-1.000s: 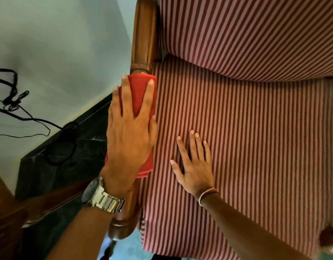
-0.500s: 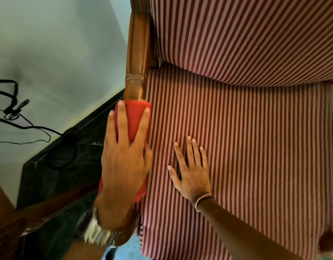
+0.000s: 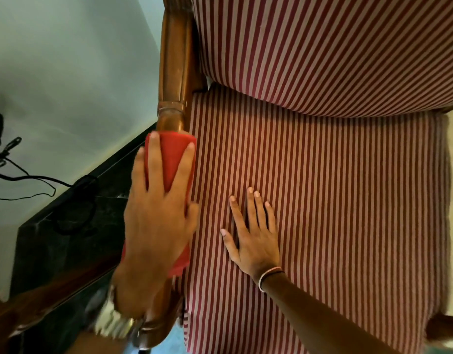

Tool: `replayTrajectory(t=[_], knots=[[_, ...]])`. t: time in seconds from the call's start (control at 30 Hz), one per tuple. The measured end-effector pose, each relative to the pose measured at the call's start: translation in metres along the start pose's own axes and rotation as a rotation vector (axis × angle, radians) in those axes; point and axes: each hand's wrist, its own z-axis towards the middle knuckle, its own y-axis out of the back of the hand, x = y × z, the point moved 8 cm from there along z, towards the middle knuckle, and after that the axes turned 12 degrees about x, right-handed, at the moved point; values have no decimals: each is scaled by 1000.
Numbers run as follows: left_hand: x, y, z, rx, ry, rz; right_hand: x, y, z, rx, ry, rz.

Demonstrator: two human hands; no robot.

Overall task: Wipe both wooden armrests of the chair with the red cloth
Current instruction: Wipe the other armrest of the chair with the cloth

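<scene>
— Since a second ago our left hand (image 3: 156, 218) has slid the red cloth (image 3: 175, 159) back along the armrest (image 3: 173, 72), away from the chair's backrest (image 3: 322, 47), so more bare wood shows between the cloth and the carved ring. Do we agree?

— We do. Our right hand (image 3: 256, 238) has stayed where it was, flat on the striped seat cushion (image 3: 348, 200) just beside that armrest.

— How are our hands set?

— Our left hand lies palm down on the cloth, fingers (image 3: 154, 159) spread in a narrow fan, pressing it onto the armrest; the cloth wraps over the top of the wood and a corner hangs out below our palm, on the side towards the seat. Our right hand is open wide, fingers spread, holding nothing.

— And what do we have on the wrists?

— A metal watch (image 3: 113, 320) on the left, blurred, close to the front end of the armrest. A thin bracelet (image 3: 269, 275) on the right.

— Anything beyond the armrest?

— A pale wall (image 3: 67, 72) with black cables (image 3: 5, 159) on it, on the far side of the armrest from the seat.
</scene>
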Motion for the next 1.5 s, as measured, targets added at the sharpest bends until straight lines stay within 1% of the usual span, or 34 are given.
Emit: replayTrajectory(t=[0.1,0.17,0.27,0.33,0.43,0.5,0.67,0.73,0.97,1.1,1.23,1.37,1.5], knots=[[-5,24,55,-13,4,-67,0,0,0,-10,3,-6],[-8,33,70,-30,1,-56,0,-1,0,-12,10,-3],[-7,23,48,-9,25,-60,-1,0,0,-20,16,-3],[-7,11,17,-10,35,9,-2,1,0,-16,11,-1],[-10,-5,-7,-3,-9,129,-1,-1,0,-11,3,-11],[-9,-2,1,-17,-14,141,-1,-1,0,-18,5,-10],[-17,25,56,-38,-20,110,-1,1,0,-35,8,-1],[-18,28,61,-42,-25,113,-1,1,0,-32,9,0],[-12,6,-2,-65,-59,142,-1,3,0,-27,4,-12],[-13,13,19,-66,-45,166,0,1,0,-34,4,-17],[-15,24,45,-54,-39,123,-1,1,1,-37,-1,-19],[-12,15,24,-57,-18,77,-1,1,0,-40,1,-11],[-10,3,-3,-55,-32,94,-1,1,-1,-40,0,0]])
